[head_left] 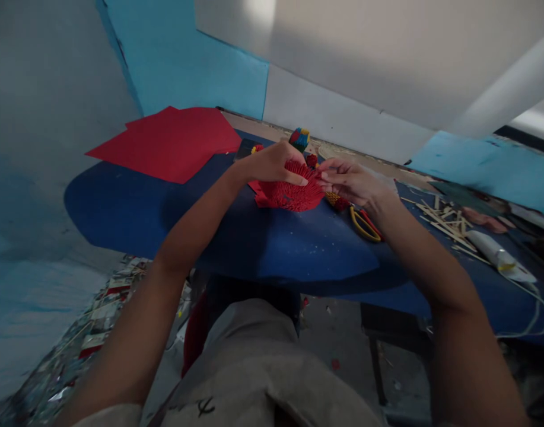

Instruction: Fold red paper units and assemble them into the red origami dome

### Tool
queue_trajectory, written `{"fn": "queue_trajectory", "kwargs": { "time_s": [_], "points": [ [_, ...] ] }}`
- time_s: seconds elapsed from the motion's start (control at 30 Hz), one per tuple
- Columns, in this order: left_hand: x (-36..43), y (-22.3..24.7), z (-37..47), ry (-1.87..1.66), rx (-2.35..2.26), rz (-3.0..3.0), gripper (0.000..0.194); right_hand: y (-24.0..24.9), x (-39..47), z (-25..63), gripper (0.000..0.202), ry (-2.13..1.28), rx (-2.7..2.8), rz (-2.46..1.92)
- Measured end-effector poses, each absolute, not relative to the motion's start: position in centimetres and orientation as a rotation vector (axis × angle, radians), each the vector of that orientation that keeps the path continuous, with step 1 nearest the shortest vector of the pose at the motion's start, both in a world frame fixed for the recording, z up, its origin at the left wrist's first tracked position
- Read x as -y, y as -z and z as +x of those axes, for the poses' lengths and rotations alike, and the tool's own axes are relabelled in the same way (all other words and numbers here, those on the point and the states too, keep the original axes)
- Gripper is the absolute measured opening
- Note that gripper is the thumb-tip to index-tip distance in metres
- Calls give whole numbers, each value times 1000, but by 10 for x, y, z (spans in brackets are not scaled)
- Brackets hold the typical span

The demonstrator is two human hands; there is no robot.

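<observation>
Far left, we have wide red sheets [169,142] lying flat, overlapping, on the blue table [120,196]; they look like unused stock, no folds in sight. Moving right, here's our left hand [276,163], its grip closed over the upper left of the red pleated piece [293,196], thumb pressed on top. And that piece sits mid-table, right between our hands! Its folds are packed tight in a broad, rounded spread, so we'd judge the bulk of it built, though how much remains we can't say. Just behind stands a multicoloured bundle [299,139]. Now our right hand [349,181], fingertips gathered at the right edge of the piece; whether that grip is clenched on a fold or a loose bit, we can't tell. So that edge looks like the part being worked. Beside it, a yellow-and-red textured piece [336,200] and yellow-and-red handles [365,224] lie on the table, out of our fingers. Further right, thin pale sticks [449,222] lie loose in a heap, unassembled, near a white corded tool [503,256].
</observation>
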State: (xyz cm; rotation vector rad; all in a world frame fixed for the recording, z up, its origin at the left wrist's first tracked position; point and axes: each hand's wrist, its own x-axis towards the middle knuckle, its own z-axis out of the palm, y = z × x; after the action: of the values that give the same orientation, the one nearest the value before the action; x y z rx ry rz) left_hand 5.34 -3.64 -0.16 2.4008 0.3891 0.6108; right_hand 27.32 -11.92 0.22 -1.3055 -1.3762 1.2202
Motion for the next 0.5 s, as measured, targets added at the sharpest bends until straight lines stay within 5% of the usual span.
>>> {"fn": "queue_trajectory", "kwargs": {
  "time_s": [0.5],
  "points": [
    [37,1,55,-628,-354,2382,24,-1,121,263,13,-1278,1240,-1310]
  ]
}}
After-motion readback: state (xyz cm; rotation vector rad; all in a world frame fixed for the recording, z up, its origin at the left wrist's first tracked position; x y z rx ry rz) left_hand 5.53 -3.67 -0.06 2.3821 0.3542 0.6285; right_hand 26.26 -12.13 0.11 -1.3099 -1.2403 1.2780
